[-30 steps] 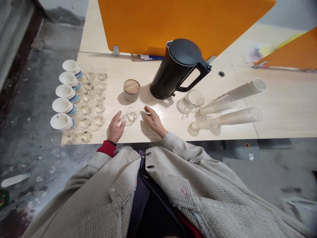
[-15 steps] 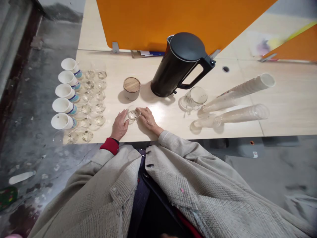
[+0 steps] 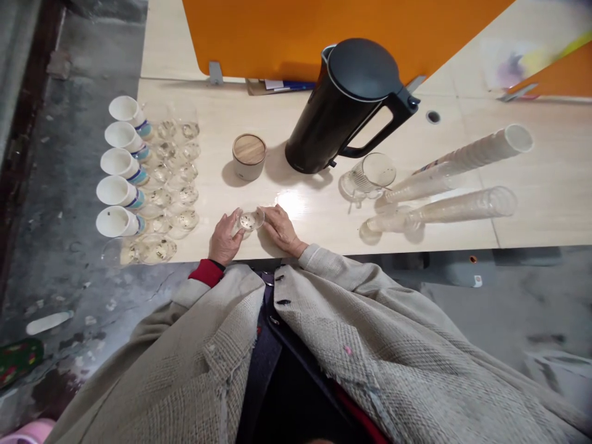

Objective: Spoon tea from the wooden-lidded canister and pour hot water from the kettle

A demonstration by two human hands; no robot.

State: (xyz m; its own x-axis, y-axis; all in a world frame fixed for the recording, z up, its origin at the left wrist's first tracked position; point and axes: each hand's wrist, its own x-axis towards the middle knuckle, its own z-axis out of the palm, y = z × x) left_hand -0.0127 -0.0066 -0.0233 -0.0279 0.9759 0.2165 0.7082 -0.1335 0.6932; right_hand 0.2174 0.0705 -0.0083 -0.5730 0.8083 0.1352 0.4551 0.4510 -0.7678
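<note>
A clear plastic cup (image 3: 250,221) with small dark bits at its bottom stands near the table's front edge. My left hand (image 3: 225,238) curls round its left side, thumb in front. On the other side, the fingertips of my right hand (image 3: 283,230) press against the cup near its rim. Just behind it is a small round canister (image 3: 248,157) with a wooden lid. Farther left, rows of similar clear cups (image 3: 185,195) hold dark bits too, beside a column of white paper cups (image 3: 117,190) with blue bands.
A tall black kettle (image 3: 319,117) stands behind my right hand. Right of it are a ribbed glass mug (image 3: 370,176), a paper cup stack (image 3: 481,151) and a clear cup stack (image 3: 462,206), both lying down. An orange partition (image 3: 342,24) borders the back.
The camera view has shifted slightly. Both hands stay at the same clear cup; my right fingers have moved a little lower along its right side.
</note>
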